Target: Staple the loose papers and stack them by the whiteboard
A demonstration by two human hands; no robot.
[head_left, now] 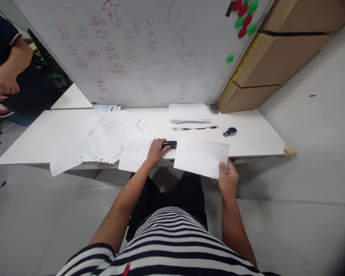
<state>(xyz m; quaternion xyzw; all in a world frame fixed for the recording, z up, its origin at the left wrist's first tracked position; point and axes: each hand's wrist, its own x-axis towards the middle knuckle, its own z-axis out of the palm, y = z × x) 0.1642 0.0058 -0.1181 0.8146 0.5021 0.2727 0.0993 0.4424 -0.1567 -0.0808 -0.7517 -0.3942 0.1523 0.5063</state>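
My left hand grips a small black stapler near the front edge of the table, its fingers over the rear end. Between finger and thumb, my right hand pinches the right edge of white paper; how many sheets it is I cannot tell. The paper's left corner lies close to the stapler's front end, and its lower part hangs past the table edge. Under and beside my left wrist rests a printed sheet, partly over the edge.
Loose papers spread across the table's left side. Toward the back are a paper stack, a grey mouse and a dark watch. A whiteboard and cardboard boxes stand behind. Another person's hands show at far left.
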